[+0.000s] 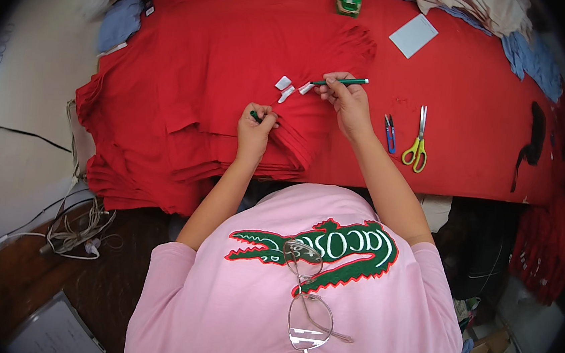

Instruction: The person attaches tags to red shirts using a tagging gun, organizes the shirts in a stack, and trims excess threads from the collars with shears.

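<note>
Your right hand (348,107), at upper center, pinches a green pen (342,82), its tip at white labels (287,95) on stacked red fabric (203,82) across the upper left and center. Your left hand (255,132), below the labels, curls around a small dark-green piece (255,116). Yellow-handled scissors (419,147) lie right of center.

A pink short-sleeved shirt (216,325) bears a red-edged green crocodile (312,237), thin-framed glasses (309,328) hanging on its front.
</note>
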{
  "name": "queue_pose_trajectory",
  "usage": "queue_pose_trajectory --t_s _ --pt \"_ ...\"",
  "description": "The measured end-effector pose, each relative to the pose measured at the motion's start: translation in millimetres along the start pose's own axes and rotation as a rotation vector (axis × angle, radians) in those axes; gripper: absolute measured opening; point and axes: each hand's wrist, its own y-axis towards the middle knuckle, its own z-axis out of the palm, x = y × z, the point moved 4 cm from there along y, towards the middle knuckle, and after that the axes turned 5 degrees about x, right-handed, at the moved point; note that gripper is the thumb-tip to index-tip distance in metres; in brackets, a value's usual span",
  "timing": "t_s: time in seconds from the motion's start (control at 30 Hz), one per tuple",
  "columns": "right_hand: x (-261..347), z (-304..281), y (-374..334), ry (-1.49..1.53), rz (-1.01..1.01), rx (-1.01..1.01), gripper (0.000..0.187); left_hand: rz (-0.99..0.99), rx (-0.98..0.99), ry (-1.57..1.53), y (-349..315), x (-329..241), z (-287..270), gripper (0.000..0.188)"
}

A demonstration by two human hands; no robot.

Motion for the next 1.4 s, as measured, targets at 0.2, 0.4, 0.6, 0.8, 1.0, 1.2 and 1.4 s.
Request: queue_pose_trajectory --t_s 0.2,0.4,0.6,0.8,1.0,1.2,1.4 --pt "-24.2 4.9 22.9 0.107 -0.033 -0.064 0.011 0.505 0.061 0.672 36.6 -33.2 32.4 0.032" --pt "-20.4 7.6 21.2 -0.028 -0.114 -0.114 0.009 0.132 0.103 0.492 82.1 -13.4 55.3 0.033" --pt "-13.0 18.1 21.2 -0.522 -0.263 -0.084 0.009 0.085 0.101 0.124 93.5 2.7 50.6 0.029" --pt "-4.9 29.8 18.2 -0.844 -0.349 -0.057 0.008 0.081 0.126 0.043 90.0 -1.0 53.3 0.028" --pt "14.2 50.7 5.9 -0.575 -0.236 -0.059 0.007 0.173 0.182 0.416 86.5 -13.8 50.5 0.021" --pt "54.6 80.5 -7.1 -0.784 -0.299 0.13 0.008 0.343 0.255 0.799 63.5 -51.4 71.6 0.008" --pt "48.7 69.9 -17.3 -0.895 -0.34 0.2 0.009 0.448 0.242 0.739 45.5 -61.5 96.0 0.019"
